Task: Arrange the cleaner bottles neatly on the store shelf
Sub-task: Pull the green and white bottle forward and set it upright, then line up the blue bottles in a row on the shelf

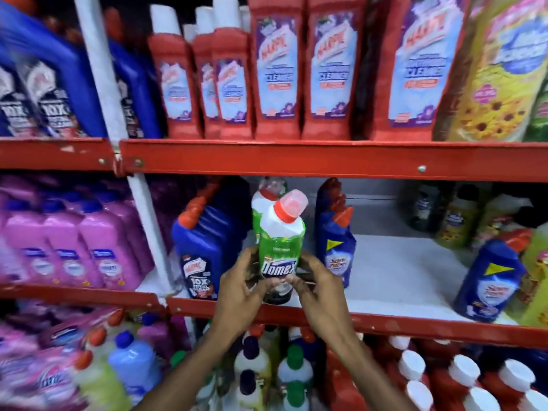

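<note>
Both hands hold one green Domex bottle (281,247) at the front edge of the middle shelf (385,274). The left hand (237,287) and the right hand (318,292) each have a closed grip low on its sides. Another green bottle (261,204) stands right behind it. A blue bottle (336,250) stands just beside them, and another blue bottle (489,280) stands well apart. Much of the shelf is bare, so I think the job is only partly done.

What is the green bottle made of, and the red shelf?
The green bottle looks like plastic: whitish, moulded shoulders, glossy wrap label, red snap cap. The red shelf looks like painted metal: chipped paint and bolt heads show along its front edge.
</note>
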A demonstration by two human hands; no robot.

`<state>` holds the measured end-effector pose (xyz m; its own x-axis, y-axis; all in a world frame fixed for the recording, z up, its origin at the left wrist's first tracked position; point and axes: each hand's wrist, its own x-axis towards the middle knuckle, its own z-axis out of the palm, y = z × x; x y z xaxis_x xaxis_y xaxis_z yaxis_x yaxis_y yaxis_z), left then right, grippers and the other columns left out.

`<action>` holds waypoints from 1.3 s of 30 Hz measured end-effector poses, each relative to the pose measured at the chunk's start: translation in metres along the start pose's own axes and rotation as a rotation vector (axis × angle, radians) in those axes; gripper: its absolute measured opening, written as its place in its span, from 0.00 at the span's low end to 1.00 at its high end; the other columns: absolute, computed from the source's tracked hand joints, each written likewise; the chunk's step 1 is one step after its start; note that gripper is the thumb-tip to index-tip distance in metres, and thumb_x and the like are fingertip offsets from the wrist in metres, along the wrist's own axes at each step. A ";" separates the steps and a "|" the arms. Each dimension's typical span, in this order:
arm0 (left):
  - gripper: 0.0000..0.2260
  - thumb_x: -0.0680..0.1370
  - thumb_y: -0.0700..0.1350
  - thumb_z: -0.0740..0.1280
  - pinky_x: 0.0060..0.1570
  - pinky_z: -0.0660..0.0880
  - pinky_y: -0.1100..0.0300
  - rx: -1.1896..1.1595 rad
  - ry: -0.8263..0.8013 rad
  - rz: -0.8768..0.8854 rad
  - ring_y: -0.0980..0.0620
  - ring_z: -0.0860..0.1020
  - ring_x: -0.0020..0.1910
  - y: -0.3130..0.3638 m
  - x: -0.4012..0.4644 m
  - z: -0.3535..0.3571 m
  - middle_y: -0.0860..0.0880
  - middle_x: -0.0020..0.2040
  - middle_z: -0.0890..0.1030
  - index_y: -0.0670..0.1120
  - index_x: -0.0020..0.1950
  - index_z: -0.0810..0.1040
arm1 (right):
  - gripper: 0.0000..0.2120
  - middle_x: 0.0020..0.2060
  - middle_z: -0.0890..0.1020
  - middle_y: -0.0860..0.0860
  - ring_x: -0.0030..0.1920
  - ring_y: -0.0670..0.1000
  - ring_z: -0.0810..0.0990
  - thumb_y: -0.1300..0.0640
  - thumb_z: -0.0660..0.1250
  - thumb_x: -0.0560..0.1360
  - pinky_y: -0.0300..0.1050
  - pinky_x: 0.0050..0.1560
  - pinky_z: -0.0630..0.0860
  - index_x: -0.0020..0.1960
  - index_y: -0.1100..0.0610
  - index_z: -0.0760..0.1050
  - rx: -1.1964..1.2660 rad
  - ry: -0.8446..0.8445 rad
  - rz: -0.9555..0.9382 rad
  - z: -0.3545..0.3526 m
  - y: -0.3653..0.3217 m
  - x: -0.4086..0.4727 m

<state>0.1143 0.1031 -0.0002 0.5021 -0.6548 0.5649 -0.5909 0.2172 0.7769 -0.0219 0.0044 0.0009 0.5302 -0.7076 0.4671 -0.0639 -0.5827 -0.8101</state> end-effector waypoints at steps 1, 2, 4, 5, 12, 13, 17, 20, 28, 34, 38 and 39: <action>0.23 0.73 0.48 0.76 0.57 0.80 0.66 0.006 -0.001 -0.019 0.61 0.84 0.57 -0.004 0.000 -0.003 0.64 0.59 0.85 0.64 0.63 0.72 | 0.16 0.55 0.87 0.46 0.55 0.42 0.84 0.61 0.70 0.77 0.38 0.58 0.79 0.64 0.53 0.77 -0.012 -0.010 0.004 0.006 0.000 0.002; 0.23 0.73 0.49 0.75 0.57 0.80 0.65 0.010 -0.005 -0.035 0.62 0.84 0.57 -0.009 0.000 -0.006 0.65 0.59 0.84 0.63 0.64 0.71 | 0.16 0.55 0.87 0.47 0.55 0.43 0.85 0.61 0.70 0.77 0.41 0.58 0.80 0.64 0.53 0.77 -0.021 -0.020 0.011 0.011 -0.001 0.003; 0.24 0.72 0.50 0.74 0.57 0.80 0.66 0.030 -0.019 -0.053 0.63 0.84 0.57 -0.018 0.001 -0.009 0.68 0.58 0.84 0.60 0.66 0.71 | 0.17 0.55 0.87 0.49 0.55 0.44 0.85 0.62 0.70 0.77 0.44 0.59 0.80 0.65 0.54 0.77 -0.037 -0.037 0.036 0.019 -0.001 0.006; 0.25 0.73 0.49 0.74 0.56 0.80 0.67 0.048 -0.022 -0.050 0.64 0.84 0.56 -0.022 0.001 -0.009 0.68 0.57 0.84 0.58 0.67 0.71 | 0.17 0.56 0.87 0.49 0.56 0.45 0.85 0.62 0.70 0.77 0.44 0.59 0.80 0.65 0.55 0.77 -0.046 -0.043 0.049 0.022 -0.001 0.007; 0.25 0.75 0.46 0.75 0.59 0.83 0.55 0.165 -0.014 -0.056 0.63 0.84 0.55 -0.027 0.012 -0.009 0.56 0.58 0.86 0.54 0.70 0.72 | 0.16 0.55 0.87 0.48 0.52 0.36 0.82 0.58 0.70 0.77 0.26 0.52 0.74 0.64 0.57 0.78 -0.066 -0.064 0.057 0.022 -0.001 0.021; 0.25 0.76 0.49 0.75 0.59 0.83 0.53 0.177 -0.021 -0.069 0.62 0.84 0.56 -0.027 0.013 -0.011 0.55 0.59 0.86 0.55 0.70 0.71 | 0.16 0.56 0.86 0.48 0.54 0.41 0.83 0.57 0.70 0.78 0.28 0.53 0.76 0.65 0.57 0.78 -0.066 -0.074 0.056 0.023 -0.002 0.022; 0.30 0.76 0.52 0.75 0.63 0.81 0.50 0.192 -0.074 -0.052 0.59 0.83 0.61 -0.031 0.005 -0.005 0.55 0.64 0.83 0.57 0.75 0.67 | 0.18 0.59 0.85 0.48 0.57 0.45 0.83 0.56 0.69 0.78 0.32 0.54 0.77 0.67 0.55 0.77 -0.059 -0.060 0.113 0.023 0.008 0.013; 0.36 0.77 0.49 0.73 0.70 0.77 0.50 0.265 0.044 -0.003 0.54 0.77 0.70 -0.029 -0.002 -0.005 0.52 0.73 0.75 0.53 0.81 0.60 | 0.19 0.62 0.83 0.46 0.61 0.45 0.81 0.56 0.68 0.79 0.23 0.48 0.74 0.69 0.52 0.75 -0.084 -0.031 0.080 0.017 0.007 0.011; 0.29 0.77 0.49 0.69 0.80 0.60 0.37 0.690 0.182 0.673 0.41 0.62 0.81 -0.001 -0.003 0.017 0.41 0.79 0.66 0.45 0.77 0.67 | 0.25 0.75 0.72 0.52 0.75 0.55 0.68 0.58 0.63 0.78 0.48 0.74 0.67 0.75 0.53 0.69 -0.553 0.261 -0.283 -0.044 0.006 -0.009; 0.37 0.77 0.55 0.67 0.78 0.51 0.27 0.820 -0.068 0.673 0.35 0.50 0.84 0.030 0.001 0.089 0.39 0.84 0.55 0.47 0.83 0.55 | 0.37 0.82 0.58 0.58 0.82 0.62 0.53 0.57 0.66 0.74 0.69 0.77 0.57 0.80 0.55 0.57 -1.010 0.261 -0.193 -0.112 0.036 -0.026; 0.37 0.78 0.56 0.65 0.77 0.52 0.25 0.845 -0.164 0.706 0.34 0.50 0.83 0.046 0.002 0.139 0.39 0.84 0.55 0.46 0.83 0.54 | 0.36 0.82 0.57 0.58 0.82 0.62 0.52 0.57 0.66 0.74 0.72 0.76 0.58 0.80 0.55 0.58 -1.092 0.301 -0.106 -0.157 0.058 -0.041; 0.37 0.79 0.56 0.65 0.77 0.52 0.25 0.848 -0.188 0.720 0.34 0.51 0.83 0.050 0.002 0.153 0.39 0.84 0.55 0.45 0.83 0.54 | 0.36 0.82 0.57 0.58 0.82 0.62 0.52 0.57 0.65 0.75 0.72 0.75 0.59 0.80 0.56 0.58 -1.098 0.311 -0.085 -0.169 0.063 -0.046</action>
<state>-0.0106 0.0012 -0.0031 -0.1896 -0.6900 0.6985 -0.9784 0.0734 -0.1931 -0.1931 -0.0674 -0.0115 0.3461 -0.6283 0.6967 -0.8230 -0.5598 -0.0960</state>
